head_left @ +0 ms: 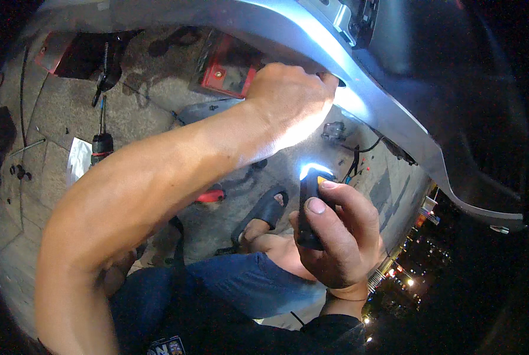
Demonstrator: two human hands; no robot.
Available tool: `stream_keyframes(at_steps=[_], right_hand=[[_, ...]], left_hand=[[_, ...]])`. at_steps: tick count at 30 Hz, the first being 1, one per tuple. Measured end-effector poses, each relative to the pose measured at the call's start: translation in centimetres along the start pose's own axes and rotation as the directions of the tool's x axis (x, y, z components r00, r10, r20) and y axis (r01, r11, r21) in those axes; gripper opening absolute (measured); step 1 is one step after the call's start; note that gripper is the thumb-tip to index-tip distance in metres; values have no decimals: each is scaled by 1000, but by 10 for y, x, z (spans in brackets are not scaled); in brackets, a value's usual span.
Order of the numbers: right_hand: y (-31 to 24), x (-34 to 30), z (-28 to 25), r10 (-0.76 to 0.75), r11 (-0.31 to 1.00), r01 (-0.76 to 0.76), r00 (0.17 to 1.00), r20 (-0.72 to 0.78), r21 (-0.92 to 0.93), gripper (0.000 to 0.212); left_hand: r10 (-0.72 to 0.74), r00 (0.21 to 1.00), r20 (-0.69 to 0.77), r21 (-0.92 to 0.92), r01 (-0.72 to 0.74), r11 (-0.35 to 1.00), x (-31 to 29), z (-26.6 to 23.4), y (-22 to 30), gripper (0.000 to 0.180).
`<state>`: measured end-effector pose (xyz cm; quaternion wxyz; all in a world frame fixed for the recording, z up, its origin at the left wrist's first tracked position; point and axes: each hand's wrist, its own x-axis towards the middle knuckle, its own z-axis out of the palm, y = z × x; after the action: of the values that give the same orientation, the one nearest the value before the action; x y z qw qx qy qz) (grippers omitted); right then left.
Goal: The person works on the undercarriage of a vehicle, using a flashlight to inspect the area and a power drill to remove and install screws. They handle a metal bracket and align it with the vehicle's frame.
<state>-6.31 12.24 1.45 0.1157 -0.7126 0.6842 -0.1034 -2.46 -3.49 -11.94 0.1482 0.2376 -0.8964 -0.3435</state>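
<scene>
Left hand: I see my left hand clenched up against the underside edge of the silver body panel, fingertips hidden behind the lip; whether it pinches a fastener there I cannot tell.
Right hand: my right hand is wrapped around a small black torch, thumb on its body, its lit head aimed up at the panel edge.
Panel: mounted overhead, brightly lit just beside the left knuckles.
Ground: a red box, a screwdriver and loose small parts lie well apart on the paving; a black sandal is below the torch.
Progress: I judge the work at the panel edge to be under way, not finished; the panel is not yet off.
</scene>
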Motion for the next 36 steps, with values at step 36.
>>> stream_keyframes(at_steps=[36], right_hand=[[9,-5,-12,25,1000,-27,990,-136,-12,55]], left_hand=[[0,1000,23,4,0,1000,-4,-8,12,29]])
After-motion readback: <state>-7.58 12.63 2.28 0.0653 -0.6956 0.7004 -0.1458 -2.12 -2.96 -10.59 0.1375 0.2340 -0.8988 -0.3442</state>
